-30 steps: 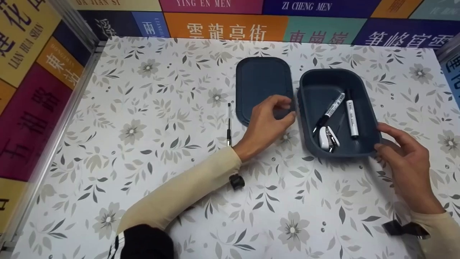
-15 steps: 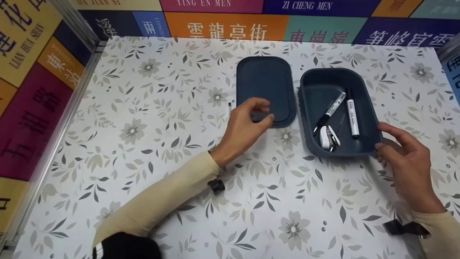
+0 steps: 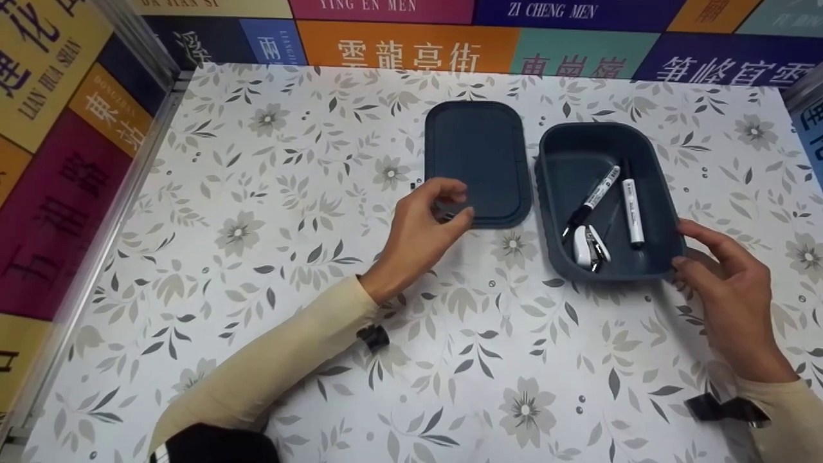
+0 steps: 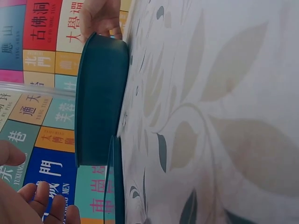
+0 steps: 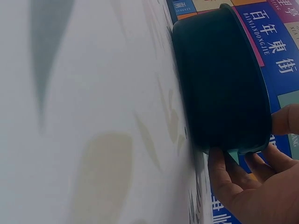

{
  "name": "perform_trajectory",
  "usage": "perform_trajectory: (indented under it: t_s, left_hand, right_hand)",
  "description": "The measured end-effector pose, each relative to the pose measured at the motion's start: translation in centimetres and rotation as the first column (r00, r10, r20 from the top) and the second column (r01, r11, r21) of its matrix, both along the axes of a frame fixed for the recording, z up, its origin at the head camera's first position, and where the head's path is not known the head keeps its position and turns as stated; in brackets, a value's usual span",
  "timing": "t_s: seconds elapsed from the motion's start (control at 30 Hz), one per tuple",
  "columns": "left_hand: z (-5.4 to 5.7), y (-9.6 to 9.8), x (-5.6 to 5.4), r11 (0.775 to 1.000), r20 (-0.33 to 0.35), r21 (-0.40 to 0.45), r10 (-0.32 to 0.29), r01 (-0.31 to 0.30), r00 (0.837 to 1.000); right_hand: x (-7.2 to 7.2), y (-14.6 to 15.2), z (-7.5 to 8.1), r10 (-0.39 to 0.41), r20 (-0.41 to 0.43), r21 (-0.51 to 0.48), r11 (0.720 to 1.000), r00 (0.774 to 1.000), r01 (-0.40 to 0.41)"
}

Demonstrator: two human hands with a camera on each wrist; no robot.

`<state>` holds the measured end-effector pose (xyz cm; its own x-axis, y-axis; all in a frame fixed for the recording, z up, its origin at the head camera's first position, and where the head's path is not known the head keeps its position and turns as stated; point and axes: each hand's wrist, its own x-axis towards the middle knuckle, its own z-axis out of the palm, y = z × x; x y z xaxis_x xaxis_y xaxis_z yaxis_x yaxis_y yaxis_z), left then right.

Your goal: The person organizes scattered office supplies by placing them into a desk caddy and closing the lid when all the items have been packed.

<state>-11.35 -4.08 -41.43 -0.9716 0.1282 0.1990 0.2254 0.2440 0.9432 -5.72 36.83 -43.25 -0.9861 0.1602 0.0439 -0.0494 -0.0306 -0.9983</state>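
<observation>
My left hand (image 3: 416, 235) is over the near left corner of a flat dark blue lid (image 3: 479, 154), thumb and fingers apart, holding nothing visible. It covers most of a pen (image 3: 413, 186), leaving only the dark tip showing. To the right, my right hand (image 3: 733, 289) grips the near right corner of a dark blue, open-topped box (image 3: 669, 212), its thumb and fingertips on the wall in the right wrist view. Inside the box lie two white-and-black markers, one slanted (image 3: 599, 191) and one nearly straight (image 3: 633, 212), plus a small white stapler (image 3: 582, 247).
A white floral-patterned cloth (image 3: 308, 212) covers the table. Colourful panels with lettering (image 3: 405, 51) rise at the back and left side. The lid and box sit side by side with a narrow gap between them.
My left hand has moved left from beside the box to the lid's near left corner, covering most of the pen. My right hand and the box stay in place.
</observation>
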Motion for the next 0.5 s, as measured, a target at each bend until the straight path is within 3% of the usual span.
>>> perform_trajectory:
  t_s: [0.5]
  left_hand:
    - [-0.7, -2.2, 0.7, 0.999, 0.027, -0.029, 0.034, -0.033, 0.999]
  right_hand:
    - [-0.1, 0.1, -0.2, -0.012, -0.011, -0.039, 0.999, 1.000, 0.012]
